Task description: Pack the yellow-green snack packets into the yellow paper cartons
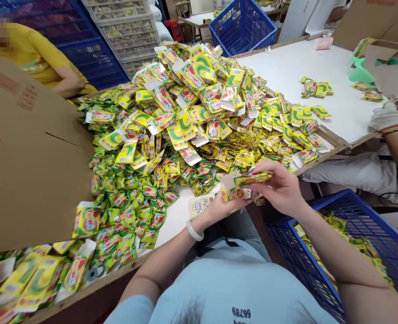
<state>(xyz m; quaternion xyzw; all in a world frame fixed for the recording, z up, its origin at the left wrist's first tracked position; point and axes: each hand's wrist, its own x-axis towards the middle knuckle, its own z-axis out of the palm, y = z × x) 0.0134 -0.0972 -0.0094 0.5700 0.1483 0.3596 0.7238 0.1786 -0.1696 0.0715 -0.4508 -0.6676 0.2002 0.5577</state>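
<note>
My left hand (221,208) is closed around a small yellow-green box (230,188) with its white flap raised. In my right hand (281,186), pinched between thumb and fingers, are yellow candy packets (254,178) held at the mouth of that box. Whether their front end is inside it, I cannot tell. Beyond my hands rises a big heap of open yellow boxes (187,123). Loose yellow packets (241,144) lie at its front, and green packets (127,198) spread to the left. A cream card with a cartoon drawing (199,204) lies under my left hand.
A tall cardboard sheet (33,157) stands at the left. At my right is a blue crate (343,207) holding packets. Another blue crate (242,27) is tilted behind the heap. One person (46,58) sits at the left; another's gloved hand (387,118) is at the right.
</note>
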